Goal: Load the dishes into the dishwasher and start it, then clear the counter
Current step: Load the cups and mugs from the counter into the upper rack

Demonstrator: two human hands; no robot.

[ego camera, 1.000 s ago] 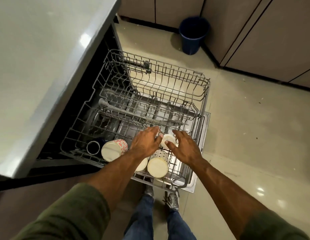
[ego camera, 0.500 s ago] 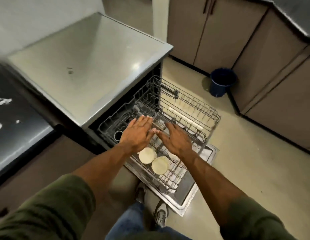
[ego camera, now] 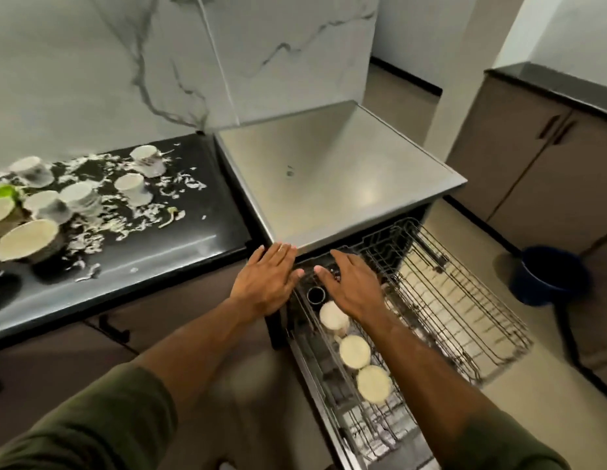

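- Hands hover palm-down over the pulled-out dishwasher rack [ego camera: 464, 300]: left hand [ego camera: 268, 283] and right hand [ego camera: 353, 286] with fingers straight, slightly spread, holding nothing
- Three cups [ego camera: 354, 351] lie along the rack's near edge
- More cups [ego camera: 78, 195] stand on the littered black counter [ego camera: 166, 245]

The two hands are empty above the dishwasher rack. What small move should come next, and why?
Probably reach the left hand across to the black counter and pick up one of the cups there. Both hands, the right hand too, are open and hold nothing, the rack is pulled out with much free space beside three loaded cups, and several dishes wait on the counter among scraps.
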